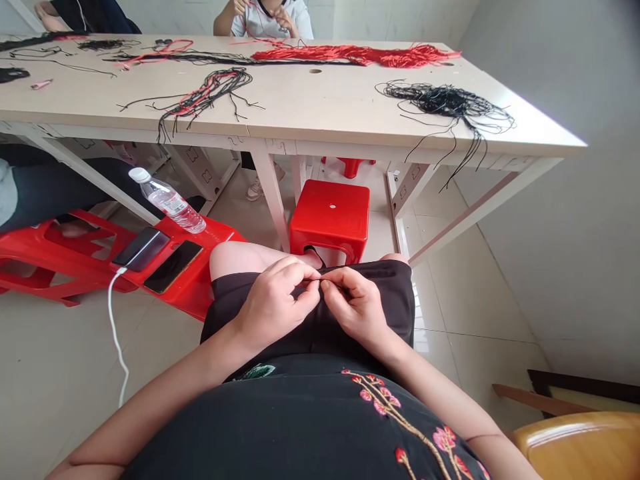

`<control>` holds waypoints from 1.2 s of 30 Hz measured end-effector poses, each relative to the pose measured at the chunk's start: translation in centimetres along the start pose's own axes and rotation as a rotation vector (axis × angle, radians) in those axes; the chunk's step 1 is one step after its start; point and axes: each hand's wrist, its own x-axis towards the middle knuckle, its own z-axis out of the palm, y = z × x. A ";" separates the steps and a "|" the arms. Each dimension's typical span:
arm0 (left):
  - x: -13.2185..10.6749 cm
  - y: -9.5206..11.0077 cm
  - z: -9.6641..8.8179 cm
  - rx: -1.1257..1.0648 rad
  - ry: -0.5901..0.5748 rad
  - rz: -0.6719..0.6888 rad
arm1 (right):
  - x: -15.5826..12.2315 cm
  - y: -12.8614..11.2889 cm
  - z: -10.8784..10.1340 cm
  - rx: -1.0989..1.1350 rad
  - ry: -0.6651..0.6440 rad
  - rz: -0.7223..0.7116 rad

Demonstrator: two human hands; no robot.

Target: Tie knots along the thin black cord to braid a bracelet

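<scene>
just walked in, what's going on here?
A seated person pinches a thin black cord over their lap, left hand and right hand meeting fingertip to fingertip. Ahead, the table carries bundles of red cords and black cords. A second person at its far side handles red cord. A water bottle and two phones lie on a red seat to the left.

A black top bears embroidered red flowers on tan stems at 5 o'clock and a green motif at 11 o'clock. A black lower garment covers the thighs. The forearms are bare down to the left hand and right hand.
</scene>
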 end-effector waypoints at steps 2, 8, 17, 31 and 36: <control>0.1 -0.1 0.3 0.085 0.030 0.065 | 0.0 0.0 0.2 -0.091 0.040 -0.037; 0.3 -0.4 -0.1 -0.128 -0.096 -0.177 | 0.1 -0.3 -0.2 0.009 0.062 0.031; 0.2 -1.3 -2.3 -0.325 -0.204 -0.485 | 0.7 0.0 -0.9 0.460 0.074 0.361; 0.4 -2.2 -5.4 -0.183 -0.039 -0.381 | 1.2 -0.6 -1.3 0.745 0.092 0.527; 0.3 -2.0 -5.6 -0.250 0.006 -0.394 | 1.0 -0.7 -1.2 0.722 0.062 0.530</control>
